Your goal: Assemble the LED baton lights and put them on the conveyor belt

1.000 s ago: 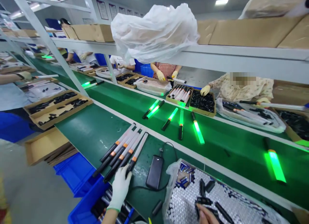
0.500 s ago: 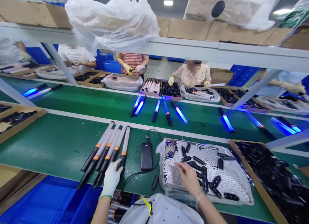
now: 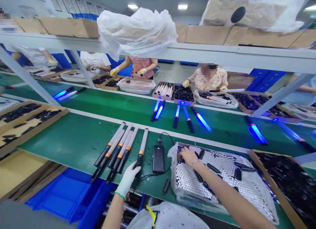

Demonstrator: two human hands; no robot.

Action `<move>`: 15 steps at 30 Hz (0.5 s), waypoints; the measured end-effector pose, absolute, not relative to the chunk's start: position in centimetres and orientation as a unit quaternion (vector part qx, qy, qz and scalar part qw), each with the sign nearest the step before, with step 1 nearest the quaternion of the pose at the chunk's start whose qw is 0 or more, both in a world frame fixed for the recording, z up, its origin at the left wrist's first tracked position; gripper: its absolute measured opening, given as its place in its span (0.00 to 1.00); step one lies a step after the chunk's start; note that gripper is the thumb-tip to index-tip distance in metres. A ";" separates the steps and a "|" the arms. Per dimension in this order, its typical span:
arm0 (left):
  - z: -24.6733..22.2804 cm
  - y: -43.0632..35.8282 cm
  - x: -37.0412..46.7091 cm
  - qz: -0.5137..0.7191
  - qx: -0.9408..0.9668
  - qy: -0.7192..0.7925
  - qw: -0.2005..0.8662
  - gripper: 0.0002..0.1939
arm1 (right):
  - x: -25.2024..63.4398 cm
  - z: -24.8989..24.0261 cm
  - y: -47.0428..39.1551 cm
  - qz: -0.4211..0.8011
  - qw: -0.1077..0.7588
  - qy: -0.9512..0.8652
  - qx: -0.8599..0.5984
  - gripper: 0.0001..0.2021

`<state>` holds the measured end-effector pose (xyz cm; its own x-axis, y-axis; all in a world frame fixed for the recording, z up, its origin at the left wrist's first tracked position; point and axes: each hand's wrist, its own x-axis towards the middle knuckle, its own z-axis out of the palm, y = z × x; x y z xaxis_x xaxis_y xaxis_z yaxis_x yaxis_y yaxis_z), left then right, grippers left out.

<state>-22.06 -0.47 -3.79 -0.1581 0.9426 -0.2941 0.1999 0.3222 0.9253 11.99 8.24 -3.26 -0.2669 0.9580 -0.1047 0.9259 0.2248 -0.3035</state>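
Note:
My left hand [image 3: 129,177], in a white glove with a green cuff, is closed round the black handle of a light stick [image 3: 142,145] with an orange band and a clear tube. That stick lies on the green table, its far end pointing away from me. Just left of it, several similar light sticks [image 3: 122,150] lie side by side. My bare right hand [image 3: 189,156] dips into the far left corner of a plastic-lined tray [image 3: 174,179] of batteries [image 3: 227,163]. Its fingers bend down among blue batteries, and their tips are hidden. Black battery holders [image 3: 213,168] lie scattered over the batteries.
A black power bank [image 3: 158,159] with a cable lies between my hands, near a loose black piece [image 3: 166,186]. Right stands a carton [image 3: 254,156] of black parts. Beyond, lit blue sticks [image 3: 203,121] lie on the green belt [image 3: 118,102]. Co-workers [image 3: 209,78] sit opposite.
My right hand has moved from the middle of the batteries to the tray's far left corner. My left hand has taken a fuller grip on the stick's handle. The camera has turned left.

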 end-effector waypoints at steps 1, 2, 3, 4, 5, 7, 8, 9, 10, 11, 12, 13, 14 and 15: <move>-3.3 -1.0 -21.6 0.408 0.419 0.623 0.519 0.28 | 12.2 -3.2 8.1 0.158 0.066 -0.780 -0.602 0.05; -2.7 -1.6 -21.0 0.430 0.401 0.592 0.551 0.29 | 12.3 -3.1 7.9 0.162 0.083 -0.776 -0.603 0.05; -2.1 -2.1 -20.3 0.452 0.384 0.562 0.577 0.31 | 12.4 -2.9 7.6 0.167 0.105 -0.769 -0.608 0.05; -1.5 -2.6 -19.4 0.474 0.369 0.535 0.594 0.32 | 12.3 -2.8 7.2 0.172 0.130 -0.757 -0.617 0.04; -0.8 -2.9 -18.4 0.496 0.356 0.510 0.607 0.32 | 12.1 -2.5 6.5 0.178 0.158 -0.742 -0.626 0.06; 0.5 -3.2 -16.2 0.528 0.332 0.469 0.626 0.32 | 11.1 -1.8 4.5 0.194 0.219 -0.713 -0.637 0.11; 1.2 -3.1 -15.1 0.535 0.323 0.452 0.636 0.31 | 10.3 -1.3 3.1 0.219 0.269 -0.692 -0.633 0.14; 1.8 -3.0 -13.9 0.539 0.315 0.436 0.648 0.32 | 9.4 -0.6 1.6 0.248 0.318 -0.672 -0.620 0.16; 2.4 -2.9 -12.9 0.540 0.310 0.421 0.659 0.34 | 8.3 0.2 0.1 0.318 0.416 -0.621 -0.583 0.17; 2.9 -2.8 -11.9 0.538 0.306 0.410 0.670 0.35 | 7.3 1.0 -1.4 0.380 0.484 -0.570 -0.545 0.19; 3.2 -2.7 -10.9 0.536 0.303 0.401 0.678 0.36 | 6.3 1.9 -2.7 0.420 0.506 -0.540 -0.525 0.20; 3.5 -2.6 -10.0 0.538 0.299 0.395 0.683 0.37 | 5.4 2.7 -3.8 0.441 0.522 -0.523 -0.509 0.19; 3.6 -2.5 -9.2 0.543 0.293 0.392 0.682 0.37 | 4.8 3.4 -4.7 0.445 0.531 -0.521 -0.499 0.17; 3.7 -2.4 -8.5 0.553 0.286 0.391 0.678 0.37 | 4.4 4.0 -5.2 0.433 0.534 -0.532 -0.495 0.15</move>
<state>-8.52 -2.44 3.66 0.0819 0.9734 -0.2138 -0.5258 0.2244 0.8205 4.36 -5.23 4.02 0.0596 0.9884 0.1399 0.0643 0.1360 -0.9886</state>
